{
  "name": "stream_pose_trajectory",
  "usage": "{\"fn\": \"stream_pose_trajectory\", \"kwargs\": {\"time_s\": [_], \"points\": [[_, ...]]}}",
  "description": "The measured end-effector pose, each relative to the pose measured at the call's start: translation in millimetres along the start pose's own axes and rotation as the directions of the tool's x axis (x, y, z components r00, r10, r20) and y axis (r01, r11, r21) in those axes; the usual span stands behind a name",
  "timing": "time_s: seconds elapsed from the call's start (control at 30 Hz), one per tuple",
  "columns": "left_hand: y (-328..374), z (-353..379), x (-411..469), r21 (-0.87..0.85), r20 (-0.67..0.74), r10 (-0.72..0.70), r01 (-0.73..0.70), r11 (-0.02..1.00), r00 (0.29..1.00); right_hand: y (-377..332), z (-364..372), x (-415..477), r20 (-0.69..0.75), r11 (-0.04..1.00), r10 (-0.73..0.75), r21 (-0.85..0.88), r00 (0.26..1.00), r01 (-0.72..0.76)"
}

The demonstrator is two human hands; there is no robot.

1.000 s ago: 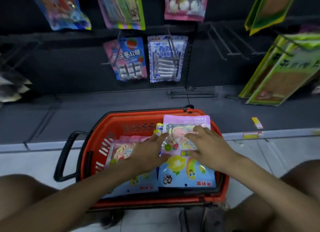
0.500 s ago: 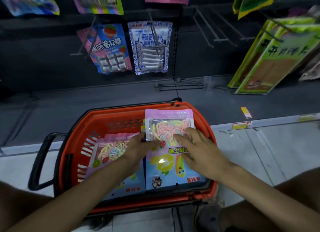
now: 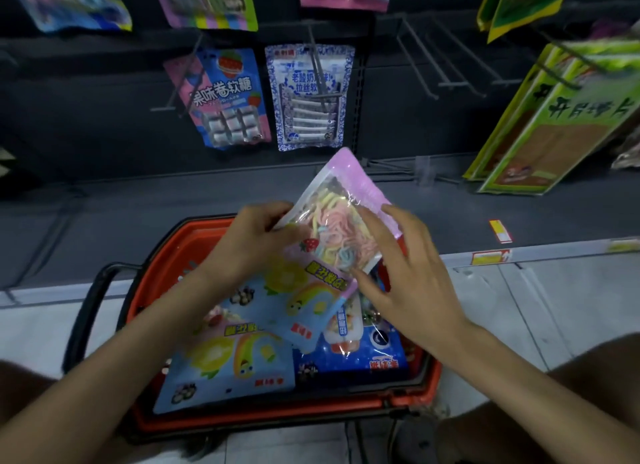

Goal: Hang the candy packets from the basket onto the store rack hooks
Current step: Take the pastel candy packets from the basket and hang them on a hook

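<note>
A candy packet (image 3: 332, 221) with a pink top and pastel strands inside is lifted above the orange basket (image 3: 180, 255), tilted with its pink end toward the rack. My left hand (image 3: 256, 245) grips its left edge. My right hand (image 3: 405, 273) touches its right side with spread fingers. More packets lie in the basket: a light-blue packet (image 3: 235, 359) with a rainbow and a dark-blue packet (image 3: 367, 356). Empty rack hooks (image 3: 446, 61) jut out at the upper right.
A pink-blue strawberry packet (image 3: 228, 99) and a white-blue packet (image 3: 308, 96) hang on the rack ahead. Green packets (image 3: 554, 117) hang at the right. A dark bottom shelf (image 3: 138, 214) runs behind the basket. My knees flank the basket on the tiled floor.
Both hands have raised the pink-topped packet out of the basket and tilted it toward the rack. The dark-blue packet beneath is now uncovered.
</note>
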State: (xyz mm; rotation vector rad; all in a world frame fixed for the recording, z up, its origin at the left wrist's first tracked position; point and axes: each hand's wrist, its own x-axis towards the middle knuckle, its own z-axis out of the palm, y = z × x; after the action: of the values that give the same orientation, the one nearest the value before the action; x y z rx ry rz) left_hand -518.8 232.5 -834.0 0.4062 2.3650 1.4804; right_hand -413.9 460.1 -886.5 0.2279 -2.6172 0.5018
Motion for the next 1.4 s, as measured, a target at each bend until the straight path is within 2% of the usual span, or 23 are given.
{"fn": "stream_pose_trajectory", "kwargs": {"time_s": [0.1, 0.17, 0.23, 0.3, 0.33, 0.37, 0.5, 0.57, 0.7, 0.83, 0.9, 0.97, 1.03, 1.07, 1.1, 1.13, 1.17, 1.2, 1.23, 1.3, 1.4], "points": [[15, -12, -1, 0.282, 0.028, 0.197, -0.197, 0.939, 0.980, -13, -10, 13, -0.152, 0.992, -0.124, -0.039, 0.981, 0.119], [20, -17, -5, 0.494, 0.087, 0.273, -0.280, 0.823, 0.958, -17, -14, 19, -0.170, 0.973, -0.211, -0.125, 0.963, 0.192], [20, -17, -9, 0.724, 0.161, 0.387, -0.375, 0.579, 0.908, -21, -18, 21, -0.118, 0.950, -0.248, -0.224, 0.962, 0.217], [18, -12, -13, 0.814, 0.265, 0.511, -0.474, 0.335, 0.817, -22, -18, 23, -0.002, 0.916, -0.235, -0.336, 0.972, 0.221], [18, -8, -15, 0.830, 0.332, 0.510, -0.503, 0.242, 0.793, -21, -16, 23, 0.061, 0.899, -0.221, -0.373, 0.973, 0.228], [17, -5, -16, 0.828, 0.376, 0.511, -0.528, 0.190, 0.773, -21, -12, 23, 0.102, 0.898, -0.207, -0.375, 0.973, 0.231], [8, 0, -11, 0.810, 0.412, 0.568, -0.572, 0.131, 0.713, -20, -3, 21, 0.029, 0.971, -0.116, -0.205, 0.993, 0.119], [9, -1, -10, 0.809, 0.370, 0.622, -0.569, 0.149, 0.690, -20, -6, 21, 0.003, 0.990, -0.028, -0.142, 1.000, 0.028], [23, -12, -13, 0.853, 0.161, 0.787, -0.485, 0.193, 0.596, -16, -13, 19, -0.047, 0.992, 0.122, 0.036, 0.991, -0.120], [28, -25, -16, 0.880, -0.154, 0.808, -0.293, 0.374, 0.569, -12, -20, 17, 0.002, 0.901, 0.343, 0.283, 0.939, -0.329], [25, -28, -19, 0.777, -0.301, 0.724, -0.281, 0.563, 0.621, -10, -21, 18, 0.076, 0.795, 0.437, 0.433, 0.896, -0.424], [17, -26, -17, 0.553, -0.415, 0.540, -0.268, 0.788, 0.732, -8, -20, 19, 0.184, 0.615, 0.497, 0.615, 0.848, -0.494], [3, -19, -13, 0.234, -0.457, 0.201, -0.101, 0.967, 0.867, -9, -19, 19, 0.296, 0.416, 0.524, 0.729, 0.799, -0.543], [0, -13, -14, 0.004, -0.400, -0.060, 0.067, 0.998, 0.915, -9, -19, 19, 0.357, 0.320, 0.531, 0.755, 0.768, -0.572], [-4, -9, -16, -0.235, -0.252, -0.310, 0.253, 0.938, 0.917, -10, -18, 18, 0.418, 0.232, 0.530, 0.765, 0.738, -0.600], [-6, -6, -18, -0.429, -0.047, -0.478, 0.414, 0.803, 0.877, -10, -17, 17, 0.473, 0.161, 0.521, 0.763, 0.711, -0.626], [-7, -4, -20, -0.555, 0.125, -0.555, 0.522, 0.648, 0.823, -12, -16, 16, 0.517, 0.103, 0.508, 0.757, 0.689, -0.645], [-7, -2, -24, -0.628, 0.235, -0.566, 0.568, 0.532, 0.790, -15, -16, 16, 0.545, 0.063, 0.496, 0.754, 0.676, -0.654], [-10, -1, -25, -0.684, 0.277, -0.536, 0.555, 0.473, 0.798, -17, -16, 16, 0.562, 0.042, 0.486, 0.750, 0.670, -0.660], [-8, 4, -27, -0.725, 0.250, -0.452, 0.475, 0.499, 0.856, -21, -16, 16, 0.584, 0.060, 0.463, 0.730, 0.667, -0.681], [-3, 5, -31, -0.675, 0.106, -0.421, 0.376, 0.634, 0.901, -27, -15, 18, 0.615, 0.178, 0.399, 0.676, 0.680, -0.715]]}}
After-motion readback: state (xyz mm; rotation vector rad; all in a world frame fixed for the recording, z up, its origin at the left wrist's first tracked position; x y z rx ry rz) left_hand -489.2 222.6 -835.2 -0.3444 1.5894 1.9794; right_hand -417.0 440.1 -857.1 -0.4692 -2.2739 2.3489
